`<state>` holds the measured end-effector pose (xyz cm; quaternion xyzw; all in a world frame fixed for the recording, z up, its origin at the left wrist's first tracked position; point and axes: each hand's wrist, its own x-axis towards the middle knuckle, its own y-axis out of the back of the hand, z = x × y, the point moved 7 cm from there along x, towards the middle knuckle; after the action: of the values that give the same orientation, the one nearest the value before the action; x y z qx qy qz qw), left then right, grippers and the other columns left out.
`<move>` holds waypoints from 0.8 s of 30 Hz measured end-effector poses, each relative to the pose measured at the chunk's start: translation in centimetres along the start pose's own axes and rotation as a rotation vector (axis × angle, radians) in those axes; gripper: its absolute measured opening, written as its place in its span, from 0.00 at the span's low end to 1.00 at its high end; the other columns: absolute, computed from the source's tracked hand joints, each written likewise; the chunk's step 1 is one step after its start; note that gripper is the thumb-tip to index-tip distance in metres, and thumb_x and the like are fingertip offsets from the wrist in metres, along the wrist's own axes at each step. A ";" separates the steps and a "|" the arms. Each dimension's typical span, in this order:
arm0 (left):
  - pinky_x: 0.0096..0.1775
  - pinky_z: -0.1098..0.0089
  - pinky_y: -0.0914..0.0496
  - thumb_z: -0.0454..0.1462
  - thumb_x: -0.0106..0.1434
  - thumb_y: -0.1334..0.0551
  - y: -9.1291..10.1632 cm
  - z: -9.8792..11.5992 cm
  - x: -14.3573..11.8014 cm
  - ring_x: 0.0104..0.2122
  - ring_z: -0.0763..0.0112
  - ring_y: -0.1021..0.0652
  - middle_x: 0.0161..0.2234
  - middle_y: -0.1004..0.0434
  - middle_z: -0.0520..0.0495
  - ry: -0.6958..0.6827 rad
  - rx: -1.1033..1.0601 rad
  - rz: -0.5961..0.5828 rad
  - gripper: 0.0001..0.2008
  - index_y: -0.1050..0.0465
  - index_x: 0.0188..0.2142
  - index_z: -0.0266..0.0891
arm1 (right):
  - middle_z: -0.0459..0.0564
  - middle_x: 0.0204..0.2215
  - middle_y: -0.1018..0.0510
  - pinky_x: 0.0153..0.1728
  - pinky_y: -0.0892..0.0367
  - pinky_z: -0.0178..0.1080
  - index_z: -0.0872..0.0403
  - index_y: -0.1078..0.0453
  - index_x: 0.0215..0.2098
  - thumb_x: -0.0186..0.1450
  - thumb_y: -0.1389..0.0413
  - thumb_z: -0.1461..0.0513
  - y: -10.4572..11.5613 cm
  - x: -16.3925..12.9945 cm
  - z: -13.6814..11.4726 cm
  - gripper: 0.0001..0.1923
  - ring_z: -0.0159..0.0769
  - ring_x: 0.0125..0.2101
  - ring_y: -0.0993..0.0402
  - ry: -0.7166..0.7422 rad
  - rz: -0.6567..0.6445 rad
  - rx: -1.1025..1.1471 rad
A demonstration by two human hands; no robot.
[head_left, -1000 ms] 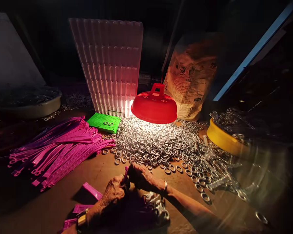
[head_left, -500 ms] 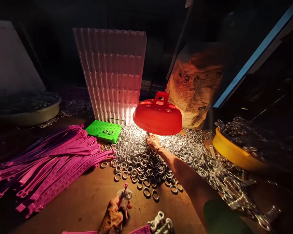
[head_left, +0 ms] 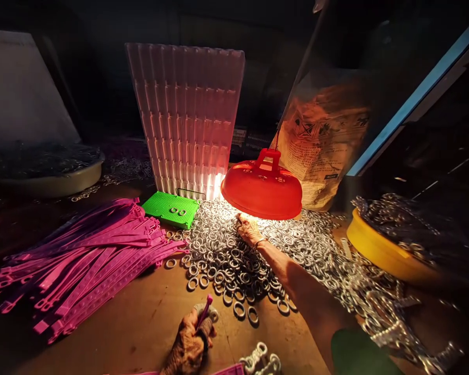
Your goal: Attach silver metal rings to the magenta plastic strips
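My left hand (head_left: 189,338) is closed around a pink strap (head_left: 204,312), whose narrow end sticks up between the fingers. A pale metal ring shows beside that strap end, and a dark wrap covers a finger. Under the lamp, my right hand (head_left: 249,230) rests at the pile of metal rings (head_left: 234,265), its fingers drawn together; what they pinch is too small to make out. Below the left hand lie another pink strap (head_left: 229,369) and some linked rings (head_left: 260,359) at the bottom edge.
A red lampshade (head_left: 261,190) hangs low over the rings. Many pink straps (head_left: 89,265) lie at left, near a green perforated tray (head_left: 172,208) bearing two rings. Behind stand a ribbed plastic panel (head_left: 187,114) and a printed sack (head_left: 324,146). A yellow basin (head_left: 379,255) is at right.
The whole view has shifted slightly, so things appear a little further right. Both hands keep nearly the same places and grips.
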<state>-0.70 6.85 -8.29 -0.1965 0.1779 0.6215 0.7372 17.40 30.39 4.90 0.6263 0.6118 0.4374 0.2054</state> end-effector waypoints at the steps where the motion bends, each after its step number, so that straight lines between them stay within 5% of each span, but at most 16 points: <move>1: 0.23 0.68 0.45 0.60 0.38 0.37 0.4 0.5 -0.2 0.18 0.72 0.38 0.20 0.34 0.51 -0.020 -0.022 0.052 0.26 0.33 0.30 0.46 | 0.49 0.22 0.37 0.36 0.40 0.44 0.51 0.35 0.28 0.53 0.50 0.70 0.3 -0.6 0.0 0.09 0.42 0.30 0.35 -0.010 0.007 -0.001; 10: 0.20 0.74 0.49 0.56 0.40 0.31 1.8 6.6 -1.1 0.16 0.78 0.39 0.17 0.36 0.56 -0.131 -0.141 0.161 0.32 0.31 0.37 0.36 | 0.51 0.30 0.24 0.32 0.36 0.38 0.56 0.28 0.41 0.58 0.52 0.63 0.9 -10.2 -4.2 0.15 0.36 0.29 0.32 -0.037 -0.049 0.403; 15: 0.21 0.76 0.50 0.49 0.51 0.32 0.6 10.7 -3.3 0.19 0.82 0.44 0.20 0.41 0.57 -0.351 -0.173 -0.001 0.20 0.29 0.34 0.36 | 0.47 0.29 0.25 0.28 0.37 0.34 0.55 0.27 0.39 0.55 0.45 0.61 -1.5 -15.5 -7.3 0.13 0.30 0.27 0.34 -0.151 -0.231 0.807; 18: 0.20 0.75 0.54 0.45 0.51 0.31 -0.4 10.9 -3.9 0.18 0.81 0.47 0.18 0.42 0.57 -0.380 -0.193 -0.095 0.16 0.27 0.34 0.35 | 0.45 0.26 0.26 0.24 0.40 0.31 0.54 0.29 0.38 0.53 0.40 0.60 -3.7 -17.6 -7.6 0.14 0.27 0.22 0.37 -0.334 -0.287 1.085; 24: 0.19 0.77 0.54 0.46 0.46 0.28 -0.2 8.4 -2.4 0.16 0.84 0.47 0.17 0.43 0.58 -0.258 -0.333 -0.046 0.19 0.30 0.30 0.36 | 0.45 0.28 0.25 0.24 0.38 0.31 0.54 0.31 0.37 0.48 0.33 0.59 -5.6 -18.8 -7.5 0.20 0.27 0.24 0.32 -0.494 -0.258 1.325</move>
<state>-0.76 9.11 0.18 -0.2387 -0.0275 0.6454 0.7251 10.62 11.42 -1.14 0.6227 0.7534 -0.2080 -0.0354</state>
